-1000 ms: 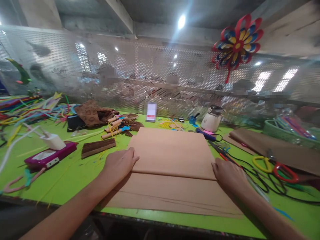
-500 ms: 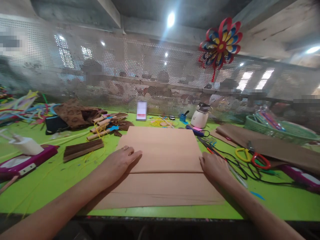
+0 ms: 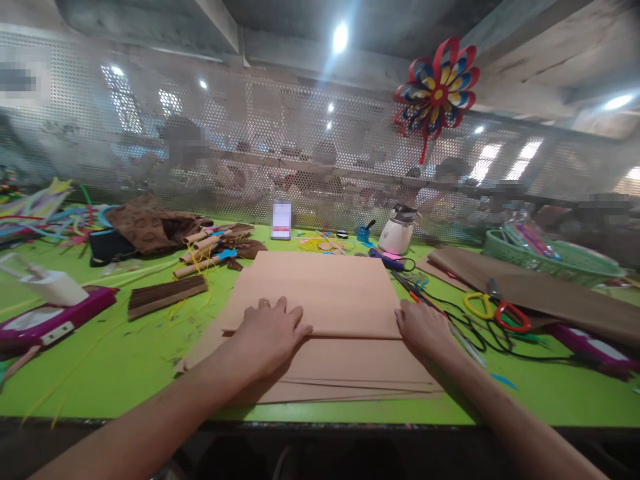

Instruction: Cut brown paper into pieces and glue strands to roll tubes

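Folded brown craft paper (image 3: 330, 287) lies in front of me, its crease running crosswise toward my side. Beneath it, further brown sheets (image 3: 350, 363) stick out toward the table's front edge and to the left. My left hand (image 3: 273, 328) rests flat on the folded paper near the crease, fingers spread. At the paper's right edge, my right hand (image 3: 421, 325) has its fingers curled in against the near corner. The undersides of those fingers are hidden. Scissors with yellow and red handles (image 3: 513, 317) lie to the right of that hand.
Left are a brown fringed strip (image 3: 167, 297), rolled paper tubes (image 3: 197, 267) and a purple power strip (image 3: 95, 307). A phone (image 3: 281, 220), a white kettle (image 3: 397, 233) and a green basket (image 3: 595, 263) stand farther back. Black cables (image 3: 470, 333) run along the right.
My left hand has slid right from the paper's left edge onto its surface, fingers spreading. More of the sheets underneath shows at the left. My right hand stays at the right edge.
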The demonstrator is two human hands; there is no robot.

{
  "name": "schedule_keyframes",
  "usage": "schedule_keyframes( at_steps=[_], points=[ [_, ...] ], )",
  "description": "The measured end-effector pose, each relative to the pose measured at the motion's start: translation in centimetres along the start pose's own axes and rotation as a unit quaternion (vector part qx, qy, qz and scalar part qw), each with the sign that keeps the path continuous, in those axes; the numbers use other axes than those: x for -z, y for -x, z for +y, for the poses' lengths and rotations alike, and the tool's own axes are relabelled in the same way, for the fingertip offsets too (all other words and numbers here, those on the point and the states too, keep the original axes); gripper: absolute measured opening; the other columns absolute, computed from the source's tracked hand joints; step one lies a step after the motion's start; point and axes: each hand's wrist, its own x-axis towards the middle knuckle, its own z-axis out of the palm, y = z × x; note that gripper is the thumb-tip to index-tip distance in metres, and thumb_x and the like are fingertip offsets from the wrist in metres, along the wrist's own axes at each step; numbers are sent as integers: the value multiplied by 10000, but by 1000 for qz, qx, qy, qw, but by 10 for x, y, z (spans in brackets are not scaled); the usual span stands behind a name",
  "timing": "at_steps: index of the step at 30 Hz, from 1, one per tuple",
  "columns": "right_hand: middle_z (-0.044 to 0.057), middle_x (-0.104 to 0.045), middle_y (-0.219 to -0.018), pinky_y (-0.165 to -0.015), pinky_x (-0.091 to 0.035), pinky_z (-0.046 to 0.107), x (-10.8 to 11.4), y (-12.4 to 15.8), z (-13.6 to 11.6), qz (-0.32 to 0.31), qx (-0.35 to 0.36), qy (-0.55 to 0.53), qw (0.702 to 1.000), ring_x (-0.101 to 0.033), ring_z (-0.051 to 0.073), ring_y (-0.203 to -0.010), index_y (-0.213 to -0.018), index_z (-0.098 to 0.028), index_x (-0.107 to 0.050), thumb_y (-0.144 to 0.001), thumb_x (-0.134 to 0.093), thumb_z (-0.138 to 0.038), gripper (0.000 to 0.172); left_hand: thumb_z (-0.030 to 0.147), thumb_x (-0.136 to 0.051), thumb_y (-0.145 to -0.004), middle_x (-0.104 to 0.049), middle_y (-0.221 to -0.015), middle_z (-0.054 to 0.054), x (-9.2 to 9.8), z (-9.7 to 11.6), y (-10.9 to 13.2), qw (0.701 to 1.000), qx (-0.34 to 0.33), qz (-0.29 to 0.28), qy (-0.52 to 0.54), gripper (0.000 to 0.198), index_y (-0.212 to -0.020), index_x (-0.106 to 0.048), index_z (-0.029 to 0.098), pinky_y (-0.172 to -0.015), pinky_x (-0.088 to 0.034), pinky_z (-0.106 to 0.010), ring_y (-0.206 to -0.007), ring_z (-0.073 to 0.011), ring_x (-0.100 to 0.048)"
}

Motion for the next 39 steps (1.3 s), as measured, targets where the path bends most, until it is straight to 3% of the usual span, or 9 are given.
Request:
schedule_keyframes(
  at_steps=[7,11,13,17,21,25,31,36,39],
  points=[
    [175,-697,-885,-686,-460,364,-2,0,2,3,4,-3,1000,-676,310,-841,-882,-129,-647,-927,-349,-277,336,414,-272,-951,-515,-1165,-176,4,18,4,998,58,-25,3,403,-1148,-578,241,-690,-438,-615,-1031,-425,-485],
    [180,-696,-889,-683,-454,363,0,1,1,0,5,-6,1000,-673,306,-838,-881,-127,-649,-929,-335,-277,352,355,-281,-956,-442,-1323,-176,-4,21,6,999,39,-9,3,387,-1236,-529,260,-753,-400,-668,-1218,-491,-336],
    [180,-695,-894,-690,-451,354,1,1,1,-3,4,-8,1000,-671,296,-843,-889,-122,-651,-929,-337,-280,354,319,-271,-960,-452,-1329,-166,-8,22,7,1000,18,0,4,388,-1242,-526,243,-800,-391,-663,-1267,-470,-294],
    [189,-691,-921,-715,-449,342,3,2,0,-12,2,-13,1000,-667,280,-862,-914,-111,-655,-929,-349,-285,353,277,-214,-973,-532,-1236,-169,-7,30,7,1000,-16,3,25,417,-1197,-548,168,-874,-408,-580,-1208,-369,-416],
    [197,-692,-929,-739,-452,347,1,2,1,-9,-3,-15,1000,-669,273,-865,-920,-118,-662,-929,-355,-289,351,458,-294,-949,-484,-1330,-142,0,37,7,998,-33,-19,47,452,-1356,-420,307,-846,-371,-673,-1211,-449,-405],
    [198,-696,-916,-728,-459,370,-3,0,3,0,-4,-24,1000,-672,294,-852,-896,-126,-668,-920,-354,-294,357,685,-317,-855,-402,-1418,-124,6,39,8,995,-36,-57,69,595,-1384,-370,418,-841,-301,-751,-1255,-524,-324],
    [191,-701,-904,-695,-462,369,-6,-2,5,7,-15,-40,999,-674,301,-837,-871,-130,-674,-907,-341,-298,374,708,-292,-844,-339,-1470,-145,4,39,8,995,-33,-63,70,637,-1387,-394,389,-851,-265,-772,-1276,-559,-271],
    [189,-702,-856,-664,-459,358,-9,0,11,21,-43,-58,997,-672,299,-814,-863,-129,-670,-931,-301,-414,471,693,-282,-855,-342,-1473,-146,3,40,7,995,-35,-60,69,629,-1398,-375,389,-849,-254,-782,-1273,-568,-271],
    [179,-695,-822,-673,-465,386,-11,3,15,64,-49,-72,994,-661,311,-802,-904,-123,-657,-918,-357,-444,440,693,-283,-856,-335,-1478,-147,2,40,7,995,-35,-61,66,631,-1398,-378,385,-853,-255,-780,-1276,-565,-269]
  ],
)
